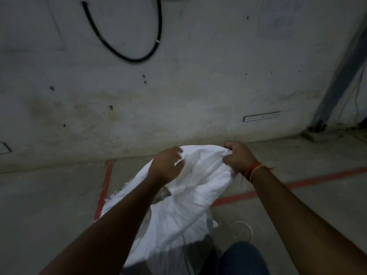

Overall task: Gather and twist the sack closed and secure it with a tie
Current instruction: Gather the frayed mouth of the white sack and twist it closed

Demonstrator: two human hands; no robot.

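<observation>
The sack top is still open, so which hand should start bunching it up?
Probably the right hand. It already grips a bunch of the white sack rim in a tight fist at the far edge. The left hand holds the fabric more loosely, so it could feed cloth across.

**One head-worn view, angled forward and down**

Looks from head height over both forearms, close above the white sack [184, 195]. Faces a stained wall [178, 86] where it meets the concrete floor [49, 205]. Wide-angle, bending wall and floor lines towards the edges. Takes in the left hand [165, 165] and right hand [238, 158] near mid-frame, with the arms running in from the bottom corners. Cuts off a black cable loop [127, 56] at the top edge. No second view to overlap with.
</observation>
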